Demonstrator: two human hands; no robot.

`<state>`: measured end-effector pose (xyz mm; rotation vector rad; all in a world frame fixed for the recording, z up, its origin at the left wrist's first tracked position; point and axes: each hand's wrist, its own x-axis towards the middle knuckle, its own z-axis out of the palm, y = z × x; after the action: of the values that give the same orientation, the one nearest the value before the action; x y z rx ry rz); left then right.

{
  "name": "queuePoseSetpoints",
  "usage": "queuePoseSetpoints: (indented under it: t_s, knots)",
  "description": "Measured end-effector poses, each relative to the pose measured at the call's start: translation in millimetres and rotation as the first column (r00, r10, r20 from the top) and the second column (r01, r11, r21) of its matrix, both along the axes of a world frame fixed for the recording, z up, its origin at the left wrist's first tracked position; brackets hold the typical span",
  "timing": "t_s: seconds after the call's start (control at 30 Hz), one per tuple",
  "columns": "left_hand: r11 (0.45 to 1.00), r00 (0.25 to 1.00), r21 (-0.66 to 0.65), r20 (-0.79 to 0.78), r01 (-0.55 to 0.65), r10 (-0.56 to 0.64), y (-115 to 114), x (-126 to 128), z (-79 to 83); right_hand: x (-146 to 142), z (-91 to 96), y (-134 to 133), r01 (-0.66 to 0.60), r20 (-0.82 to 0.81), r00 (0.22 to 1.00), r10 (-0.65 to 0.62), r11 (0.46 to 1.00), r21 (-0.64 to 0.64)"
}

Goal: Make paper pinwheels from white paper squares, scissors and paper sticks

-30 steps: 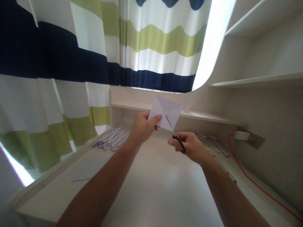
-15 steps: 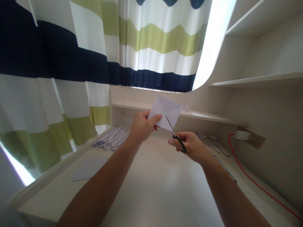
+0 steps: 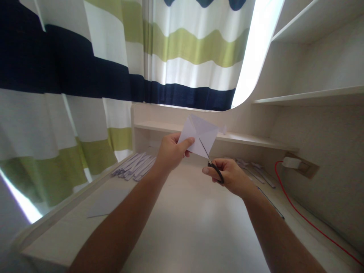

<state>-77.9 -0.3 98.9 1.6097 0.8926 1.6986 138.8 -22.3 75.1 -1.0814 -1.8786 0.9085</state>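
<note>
Two bare hands work with paper and scissors above a white desk [image 3: 184, 223]. The left hand [image 3: 172, 151] pinches a small square of white paper [image 3: 207, 132] near its left corner, thumb on the front and fingers behind. The paper is held up in the air, tilted like a diamond. The right hand [image 3: 230, 177] is closed around the black handles of a pair of scissors [image 3: 211, 163], whose dark blade lies across the paper's face from the lower corner toward the middle.

The folding seems done: faint lines run across the square toward its corners. The cutting looks partly done at most. The paper is in one piece, and how far it is cut under the blade cannot be told. The line toward the upper corner may be a crease or a slit.

On the left of the desk, a heap of narrow white paper strips [image 3: 133, 167] appears ready, with a flat white sheet [image 3: 106, 201] nearer the viewer, apparently uncut. At the far right lie a few strips with folded paper ends [image 3: 263, 177], which look further along, though details are blurred.
</note>
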Motion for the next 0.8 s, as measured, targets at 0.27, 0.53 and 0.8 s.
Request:
queuePoseSetpoints:
  t_s: [0.27,0.53,0.8]
  knots:
    - [1.0,1.0,0.009,0.004,0.017,-0.017,-1.3,0.4,0.1,1.8,-2.4,1.2,-0.02,-0.004,1.0,0.02,1.0,-0.004]
    - [1.0,1.0,0.001,-0.007,0.01,-0.01,-4.2,0.1,2.1,3.3,-3.4,3.3,-0.008,0.014,1.0,0.008,1.0,0.017]
    - [1.0,1.0,0.001,-0.004,0.003,-0.003,-3.7,1.0,1.5,0.9,-1.9,1.5,-0.007,-0.005,1.0,0.007,1.0,-0.003]
